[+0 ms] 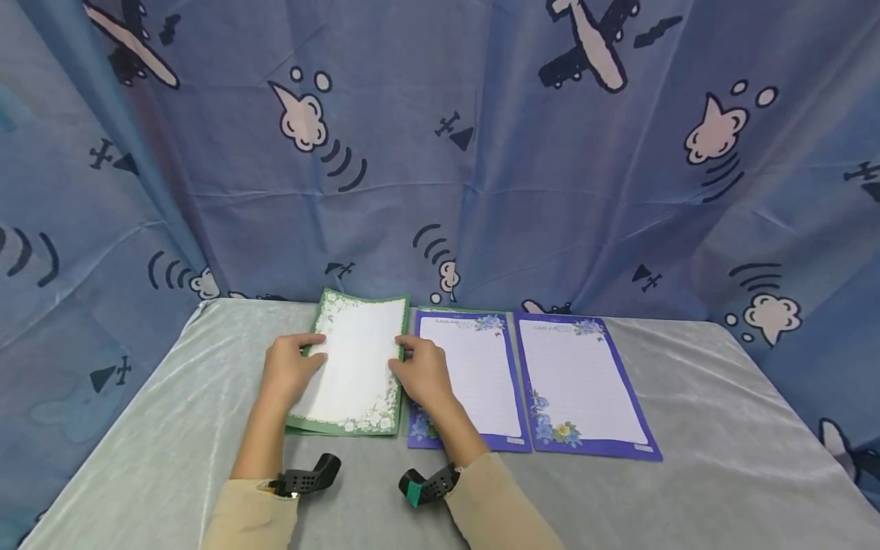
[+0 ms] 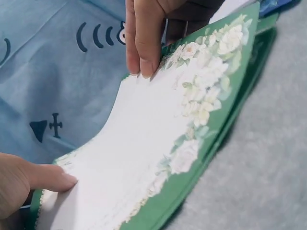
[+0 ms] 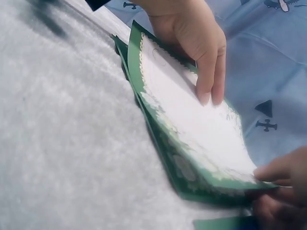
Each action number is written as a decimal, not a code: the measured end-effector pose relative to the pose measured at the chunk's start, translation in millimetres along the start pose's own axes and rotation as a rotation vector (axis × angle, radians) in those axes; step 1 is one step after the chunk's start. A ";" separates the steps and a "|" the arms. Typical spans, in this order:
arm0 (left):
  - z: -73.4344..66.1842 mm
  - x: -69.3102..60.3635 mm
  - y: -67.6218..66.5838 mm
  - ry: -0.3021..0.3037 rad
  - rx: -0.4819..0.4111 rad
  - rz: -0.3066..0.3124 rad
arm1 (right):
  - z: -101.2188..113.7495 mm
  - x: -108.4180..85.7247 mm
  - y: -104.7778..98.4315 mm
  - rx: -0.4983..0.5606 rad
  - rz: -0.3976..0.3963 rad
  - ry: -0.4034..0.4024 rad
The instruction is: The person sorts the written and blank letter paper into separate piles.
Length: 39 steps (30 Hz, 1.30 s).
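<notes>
A green-bordered sheet of stationery paper [image 1: 360, 355] with white flowers is held by both hands, slightly bowed, at the left of the table. My left hand [image 1: 287, 373] pinches its left edge, and my right hand [image 1: 426, 374] pinches its right edge; thumbs and fingertips lie on the white face. Under it, in the right wrist view, a second green sheet [image 3: 160, 153] shows, its edge apart from the upper one. The left wrist view has the right hand [image 2: 151, 36] at the far edge of the paper. Fingers beneath the sheet are mostly hidden.
Two purple-bordered sheets with blue flowers, a middle one [image 1: 470, 374] and a right one [image 1: 580, 374], lie side by side on the grey cloth-covered table [image 1: 694, 405]. A green edge peeks out behind the middle one. A blue patterned curtain [image 1: 440, 153] hangs behind.
</notes>
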State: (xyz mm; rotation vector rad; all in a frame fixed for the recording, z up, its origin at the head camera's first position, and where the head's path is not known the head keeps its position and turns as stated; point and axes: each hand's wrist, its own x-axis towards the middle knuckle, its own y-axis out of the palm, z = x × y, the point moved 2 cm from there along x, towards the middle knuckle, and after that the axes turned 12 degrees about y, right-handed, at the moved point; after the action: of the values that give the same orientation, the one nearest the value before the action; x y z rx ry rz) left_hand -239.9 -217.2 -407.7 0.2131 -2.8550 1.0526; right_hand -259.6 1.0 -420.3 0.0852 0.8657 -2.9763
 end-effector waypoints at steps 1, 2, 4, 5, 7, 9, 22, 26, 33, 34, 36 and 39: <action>1.4 0.3 1.1 0.000 0.006 0.001 | -0.5 0.3 0.3 -0.018 -0.008 0.001; 3.0 0.5 2.1 -0.001 0.011 0.001 | -0.8 0.5 0.5 -0.042 -0.023 0.000; 4.8 0.7 4.0 -0.001 0.023 0.002 | -1.2 0.3 0.3 -0.112 -0.059 -0.007; 5.8 1.0 5.1 0.000 0.031 0.002 | -1.3 -0.2 0.1 -0.149 -0.076 -0.009; 6.4 1.4 7.0 0.002 0.046 0.003 | -1.5 -1.2 -0.1 -0.218 -0.108 -0.015; 6.3 1.9 8.7 0.003 0.065 0.005 | -1.5 -2.4 -0.4 -0.269 -0.132 -0.021; 1.0 -1.4 7.4 0.016 0.224 -0.026 | 0.7 -9.2 3.1 -0.424 -0.235 -0.083; -3.0 -3.4 4.2 0.008 0.230 -0.018 | 2.8 -11.1 6.2 -0.437 -0.240 -0.116; -5.1 -4.0 0.6 0.011 0.223 -0.014 | 3.7 -12.7 8.5 -0.404 -0.240 -0.125; -4.4 -4.0 0.6 0.012 0.221 -0.015 | 3.8 -12.7 8.6 -0.401 -0.236 -0.125; -3.1 -4.2 0.8 0.011 0.215 -0.018 | 3.8 -12.3 8.7 -0.399 -0.230 -0.127; -1.0 -3.9 0.9 0.005 0.207 -0.016 | 3.9 -11.5 8.8 -0.402 -0.222 -0.139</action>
State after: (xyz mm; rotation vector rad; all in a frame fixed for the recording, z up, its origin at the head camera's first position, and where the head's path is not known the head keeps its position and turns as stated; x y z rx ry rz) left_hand -236.1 -215.5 -408.1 0.2472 -2.7324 1.3433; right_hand -247.8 -8.2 -421.0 -0.2420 1.5169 -2.8802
